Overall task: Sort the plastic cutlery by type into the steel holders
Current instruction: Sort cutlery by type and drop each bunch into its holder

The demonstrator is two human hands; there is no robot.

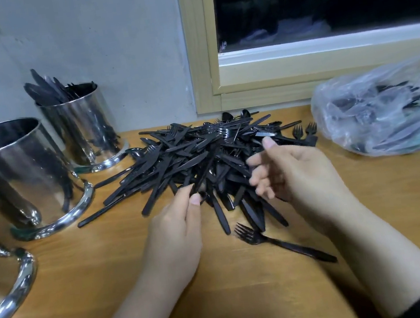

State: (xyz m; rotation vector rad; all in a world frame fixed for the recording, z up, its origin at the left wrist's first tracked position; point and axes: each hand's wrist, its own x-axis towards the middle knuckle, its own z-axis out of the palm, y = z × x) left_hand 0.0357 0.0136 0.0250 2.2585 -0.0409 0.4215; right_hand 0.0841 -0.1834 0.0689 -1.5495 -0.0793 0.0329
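A big heap of black plastic cutlery [202,154], knives, forks and spoons mixed, lies mid-table. My left hand [177,223] pinches a black piece at the heap's near edge with thumb and forefinger. My right hand [295,170] hovers over the heap's right side, fingers spread and curled, holding nothing. Three steel holders stand at the left: the far holder [81,129] has several black knives in it, the middle holder [15,174] looks dark inside, and the near holder [1,282] is cut off by the frame. A single fork [278,244] lies apart near my right wrist.
A clear plastic bag [384,111] with more black cutlery sits at the right by the window frame [201,51]. The wooden table [97,271] meets a grey wall at the back. Stray knives reach from the heap toward the middle holder.
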